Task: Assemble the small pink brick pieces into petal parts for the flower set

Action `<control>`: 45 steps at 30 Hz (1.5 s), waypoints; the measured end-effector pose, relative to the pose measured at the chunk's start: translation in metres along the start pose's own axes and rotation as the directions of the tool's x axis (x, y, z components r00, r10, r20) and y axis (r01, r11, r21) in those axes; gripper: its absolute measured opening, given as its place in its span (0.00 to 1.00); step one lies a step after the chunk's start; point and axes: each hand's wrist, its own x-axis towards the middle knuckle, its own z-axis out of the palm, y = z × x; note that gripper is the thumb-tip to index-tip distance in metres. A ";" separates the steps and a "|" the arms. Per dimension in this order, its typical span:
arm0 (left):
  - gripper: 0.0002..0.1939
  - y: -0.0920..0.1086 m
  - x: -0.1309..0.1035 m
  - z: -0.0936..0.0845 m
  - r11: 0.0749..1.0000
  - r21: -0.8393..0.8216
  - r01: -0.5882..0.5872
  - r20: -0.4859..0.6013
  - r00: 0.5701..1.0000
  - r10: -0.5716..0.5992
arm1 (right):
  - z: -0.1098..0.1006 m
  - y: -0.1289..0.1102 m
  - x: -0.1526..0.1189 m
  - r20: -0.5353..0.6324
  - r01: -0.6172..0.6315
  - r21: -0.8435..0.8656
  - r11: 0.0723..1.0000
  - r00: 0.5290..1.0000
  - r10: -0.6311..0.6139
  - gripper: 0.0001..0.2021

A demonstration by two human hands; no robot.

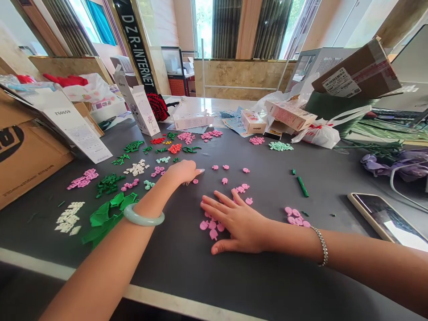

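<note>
Dark desk (187,267), viewed from its near edge. At center: left hand (185,171), pale bangle (143,217) at the wrist, fingers beside a small pink piece (195,181), any grip unclear; right hand (237,225), palm down, fingers spread over a cluster of pink pieces (213,233). Toward the left edge: white pieces (69,217), large green pieces (102,217) and a cardboard box (36,151). Near the far edge: mint pieces (281,146). Toward the right edge: green stick (302,187), phone (384,214), purple flowers (406,162).
</note>
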 end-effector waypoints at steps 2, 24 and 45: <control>0.26 -0.001 0.001 0.000 1.000 -0.002 -0.002 0.002 1.000 0.002 | -0.003 0.000 -0.001 -0.028 -0.004 0.012 1.000 1.000 0.004 0.46; 0.30 -0.007 0.004 -0.001 0.996 -0.087 -0.024 0.098 0.995 0.032 | -0.033 0.088 0.043 -0.036 -0.161 0.038 0.986 0.986 0.162 0.36; 0.29 -0.008 0.001 -0.002 0.994 -0.106 -0.030 0.094 0.995 0.040 | -0.026 0.022 -0.002 -0.003 0.007 0.121 0.993 1.000 -0.007 0.41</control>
